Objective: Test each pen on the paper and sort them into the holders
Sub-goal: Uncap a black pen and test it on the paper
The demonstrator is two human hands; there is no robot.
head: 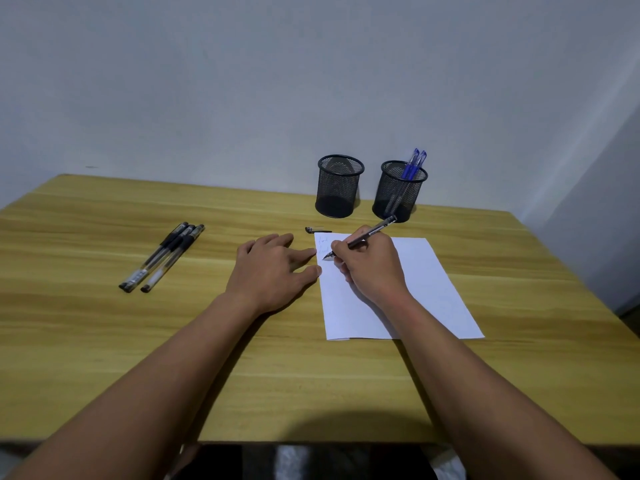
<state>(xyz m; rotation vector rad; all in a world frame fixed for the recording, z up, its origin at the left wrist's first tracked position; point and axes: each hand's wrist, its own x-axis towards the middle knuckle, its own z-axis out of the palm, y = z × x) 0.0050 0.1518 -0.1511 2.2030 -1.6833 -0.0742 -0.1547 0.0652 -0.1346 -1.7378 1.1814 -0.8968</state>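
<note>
From the head view I see my right hand (372, 265) clamped on a black pen (367, 236), tip on the paper (415, 271). My left hand (273, 268), fingers spread flat, steadies the sheet's edge on the bench (104, 341). Three pens (162, 256) lie left; the right holder (398, 192) has blue pens (414, 164) (left holder (338, 187) beside it).

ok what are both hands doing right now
Left hand: open, flat on the table, fingertips at the paper edge.
Right hand: closed on a pen, tip on the paper.
</note>
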